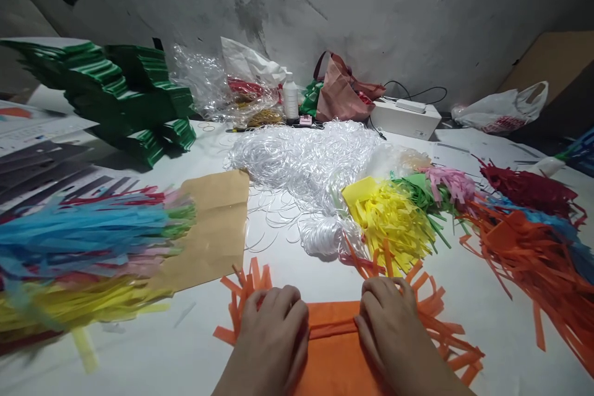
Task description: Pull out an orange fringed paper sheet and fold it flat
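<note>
An orange tissue paper sheet (335, 362) with fringed ends lies at the near edge of the table. Its plain middle shows a narrow rolled band (333, 328) running between my two hands. My left hand (277, 328) is closed over the left part of the band, fingers curled down onto the paper. Likewise curled, my right hand (387, 315) grips the band's right part. Orange strips fan out past both hands. Both palms and most fingertips are hidden from above.
Yellow fringed paper (394, 219) and a white string heap (301, 154) lie beyond my hands. At left are blue tassels (93, 229) over a brown envelope (223, 229), with green cut-outs (125, 111) behind. Orange fringe (533, 253) lies right; a white box (406, 119) stands behind.
</note>
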Tool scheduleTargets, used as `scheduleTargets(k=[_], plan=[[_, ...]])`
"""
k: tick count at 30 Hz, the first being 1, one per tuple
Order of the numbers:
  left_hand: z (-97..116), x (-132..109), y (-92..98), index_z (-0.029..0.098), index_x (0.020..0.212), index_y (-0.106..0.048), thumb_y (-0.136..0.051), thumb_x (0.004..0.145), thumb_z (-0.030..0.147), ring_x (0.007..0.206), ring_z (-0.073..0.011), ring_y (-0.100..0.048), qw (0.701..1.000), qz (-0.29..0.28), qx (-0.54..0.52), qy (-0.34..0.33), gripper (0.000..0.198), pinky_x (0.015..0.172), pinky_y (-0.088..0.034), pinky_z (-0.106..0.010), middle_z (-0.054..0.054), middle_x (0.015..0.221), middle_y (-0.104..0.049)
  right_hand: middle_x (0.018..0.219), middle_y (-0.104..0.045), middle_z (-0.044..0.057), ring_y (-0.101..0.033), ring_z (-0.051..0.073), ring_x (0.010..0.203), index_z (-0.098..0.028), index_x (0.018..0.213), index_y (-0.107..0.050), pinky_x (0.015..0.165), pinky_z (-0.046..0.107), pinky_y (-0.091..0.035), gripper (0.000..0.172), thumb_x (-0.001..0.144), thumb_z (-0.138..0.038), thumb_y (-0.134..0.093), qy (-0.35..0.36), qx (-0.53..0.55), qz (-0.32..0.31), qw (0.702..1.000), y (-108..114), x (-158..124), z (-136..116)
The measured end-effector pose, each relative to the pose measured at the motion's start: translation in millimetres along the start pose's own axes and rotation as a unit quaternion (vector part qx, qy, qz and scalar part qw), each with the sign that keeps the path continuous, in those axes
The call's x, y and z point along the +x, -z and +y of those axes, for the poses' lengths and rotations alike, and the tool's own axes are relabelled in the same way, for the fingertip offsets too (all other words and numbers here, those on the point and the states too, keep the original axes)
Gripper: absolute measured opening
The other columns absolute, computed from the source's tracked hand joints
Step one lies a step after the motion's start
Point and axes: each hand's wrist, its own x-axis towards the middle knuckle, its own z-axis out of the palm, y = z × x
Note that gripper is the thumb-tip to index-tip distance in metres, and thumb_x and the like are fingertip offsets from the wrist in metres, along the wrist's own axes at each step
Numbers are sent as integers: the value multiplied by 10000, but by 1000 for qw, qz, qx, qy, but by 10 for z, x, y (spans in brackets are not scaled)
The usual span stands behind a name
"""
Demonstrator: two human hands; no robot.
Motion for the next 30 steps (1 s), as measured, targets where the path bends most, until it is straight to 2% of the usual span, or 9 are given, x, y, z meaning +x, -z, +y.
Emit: scheduleTargets(k=[2,4,7,11,16,19,21,24,30], plan=[[-6,-14,-28,232,833,-571,-446,887,76,851,-226,-553,998,46,-23,-34,207,885,-354,-509,-22,934,-620,935,-643,39,-588,220,934,-210,847,-595,1048,478,-256,282,960,-50,-392,31,4,53,998,37,18,-40],[-14,-20,-51,235,792,-566,-499,848,104,845,-225,-554,994,70,-47,-69,158,936,-314,-532,-9,897,-620,881,-645,27,-579,201,931,-202,831,-595,1085,468,-230,339,999,-44,-347,98,27,84,991,48,43,-90],[-21,-13,-73,237,793,-585,-551,809,117,845,-228,-547,991,72,-58,-94,126,965,-296,-537,-5,876,-622,734,-594,-14,-540,169,798,-189,779,-582,1053,430,-263,333,1018,-65,-387,176,50,72,980,-15,77,-152],[-3,11,-87,231,758,-577,-502,875,109,835,-227,-518,989,107,-50,-92,185,977,-303,-548,-7,832,-602,678,-543,-33,-472,154,700,-188,704,-528,946,397,-321,313,973,-47,-454,170,57,49,983,-141,92,-168],[38,67,-56,210,708,-548,-462,924,47,787,-193,-523,986,120,4,-113,284,941,-360,-461,9,763,-602,772,-578,-23,-509,164,760,-199,772,-557,910,378,-318,190,953,-140,-550,144,106,21,984,-159,110,-194],[44,93,-20,213,702,-535,-483,917,57,763,-186,-527,986,123,10,-115,270,916,-380,-438,14,757,-608,737,-551,-17,-497,164,723,-191,744,-542,907,387,-311,310,1017,-108,-421,164,77,32,983,-184,135,-243],[40,96,-3,219,732,-546,-490,921,73,775,-191,-538,988,106,6,-114,245,919,-383,-444,11,794,-629,697,-531,-13,-478,162,690,-184,704,-522,904,392,-318,406,1037,-66,-322,175,52,45,982,-221,141,-266],[24,80,-4,213,760,-555,-493,927,58,798,-198,-546,989,79,5,-124,236,942,-371,-461,7,823,-637,685,-530,-5,-468,172,683,-185,692,-527,936,413,-324,438,1041,-66,-290,192,31,49,980,-234,125,-260],[-15,20,-59,200,766,-571,-482,970,78,807,-203,-521,987,80,35,-133,254,995,-326,-486,8,806,-632,706,-574,2,-493,175,696,-184,761,-597,1046,403,-302,455,1024,-38,-256,239,-3,20,971,-9,37,-122]])
